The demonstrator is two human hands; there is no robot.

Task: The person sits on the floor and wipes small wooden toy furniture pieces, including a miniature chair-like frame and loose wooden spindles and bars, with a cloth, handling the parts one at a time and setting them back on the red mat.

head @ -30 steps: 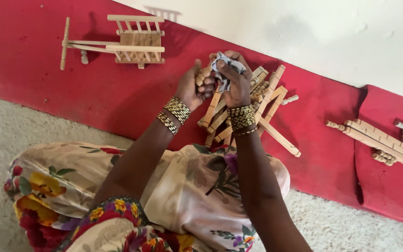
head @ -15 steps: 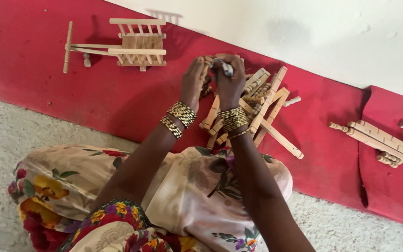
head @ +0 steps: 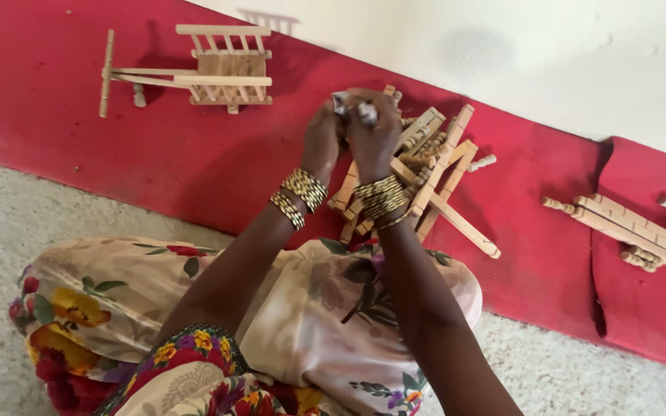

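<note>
At ten o'clock from my hands a small wooden cart lies on the red cloth, its long shaft pointing left toward a crossbar. My left hand is raised in the middle of the view, gold bangles at the wrist, fingers curled and pressed up against my right hand. Between the two, at the top, sits a small grey-white object; both hands pinch it, each grip closed tight round it, though I cannot tell what the thing is. My right hand wears its own stack of bangles and covers most of the object. Just behind my hands, running toward four o'clock, a loose pile of wooden slats and frame pieces lies crossed over one another on the cloth. Further off at three o'clock, a long wooden slatted piece lies on a second red cloth, with small turned pegs beside it. My flowered skirt fills the lower frame.
</note>
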